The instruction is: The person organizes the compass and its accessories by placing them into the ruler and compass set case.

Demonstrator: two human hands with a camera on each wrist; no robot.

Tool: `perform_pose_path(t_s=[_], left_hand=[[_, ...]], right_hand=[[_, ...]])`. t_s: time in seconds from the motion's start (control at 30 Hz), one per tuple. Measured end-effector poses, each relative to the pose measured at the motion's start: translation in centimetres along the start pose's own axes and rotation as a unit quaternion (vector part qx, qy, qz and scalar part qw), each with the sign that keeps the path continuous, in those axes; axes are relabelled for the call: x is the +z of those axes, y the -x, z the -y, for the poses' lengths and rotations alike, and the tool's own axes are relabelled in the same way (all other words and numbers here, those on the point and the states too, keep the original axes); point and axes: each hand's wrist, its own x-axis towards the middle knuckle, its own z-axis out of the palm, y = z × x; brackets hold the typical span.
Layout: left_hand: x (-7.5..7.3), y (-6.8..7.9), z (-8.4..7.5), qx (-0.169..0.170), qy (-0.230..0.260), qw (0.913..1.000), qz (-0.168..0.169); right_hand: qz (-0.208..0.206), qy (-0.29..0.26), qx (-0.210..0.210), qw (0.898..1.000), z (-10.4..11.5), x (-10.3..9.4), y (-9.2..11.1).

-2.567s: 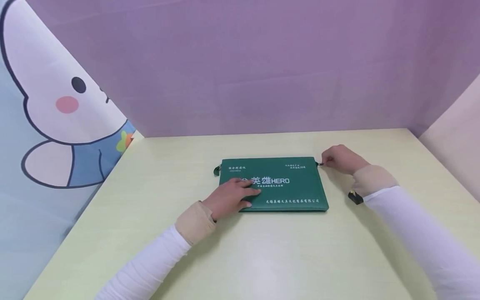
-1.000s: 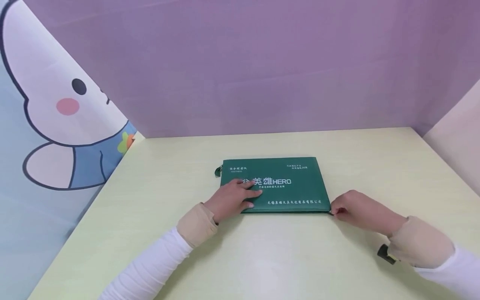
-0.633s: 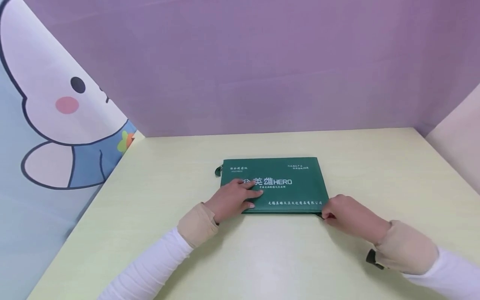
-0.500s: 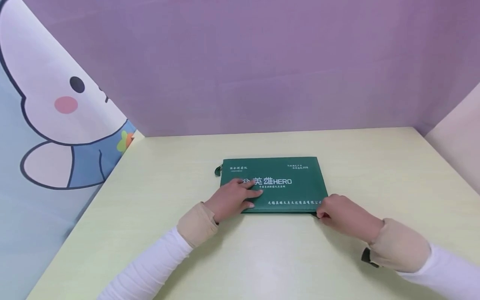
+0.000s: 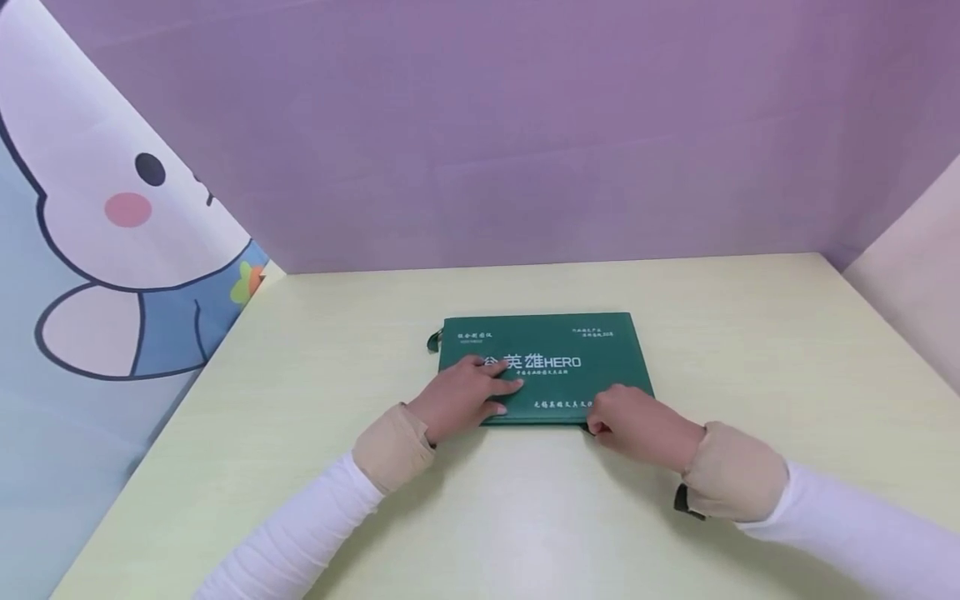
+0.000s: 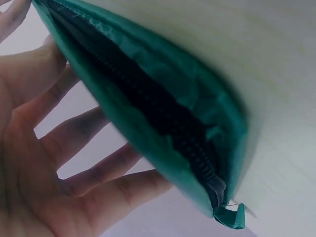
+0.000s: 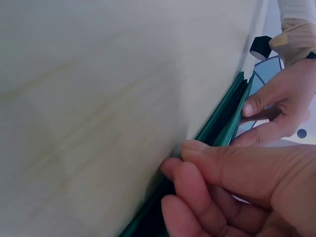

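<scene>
A green zip pouch point(image 5: 540, 387) with white lettering lies flat on the table. My left hand point(image 5: 463, 398) rests on its left part with fingers spread. In the left wrist view, the left hand point(image 6: 64, 163) lies against the cover, beside a black zipper point(image 6: 153, 103) between green flaps. My right hand point(image 5: 637, 423) is at the near edge, right of the middle, pinching the zipper pull; a dark tip shows by the fingers. The right wrist view has the right hand's point(image 7: 232, 192) thumb and index finger together there, hiding most of the pull.
The pale table point(image 5: 480, 517) extends around the pouch. A purple backdrop point(image 5: 525, 142) rises behind it, and a cartoon-printed cloth point(image 5: 90, 333) stands at the left. A small green loop point(image 5: 433, 342) sticks out at the pouch's far left corner.
My right hand has moved from the pouch's far right corner down the right side, round the near corner, then left along the near edge with the zipper pull. The left hand stays put.
</scene>
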Motion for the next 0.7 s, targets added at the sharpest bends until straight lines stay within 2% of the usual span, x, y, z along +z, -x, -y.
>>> perform_pose_path(t_s=[0.27,0.57,0.7], left_hand=[[0.2,0.1,0.0,0.000,-0.008,0.9999,-0.008],[0.0,0.0,0.0,0.001,-0.011,0.9999,0.000],[-0.5,0.0,0.7,0.028,0.008,0.9995,0.011]], right_hand=[[-0.009,-0.002,0.003,1.000,1.9,1.3,-1.9],[-0.009,-0.015,-0.019,1.000,3.4,1.8,-3.6],[-0.007,-0.003,0.017,1.000,4.1,2.0,-3.9]])
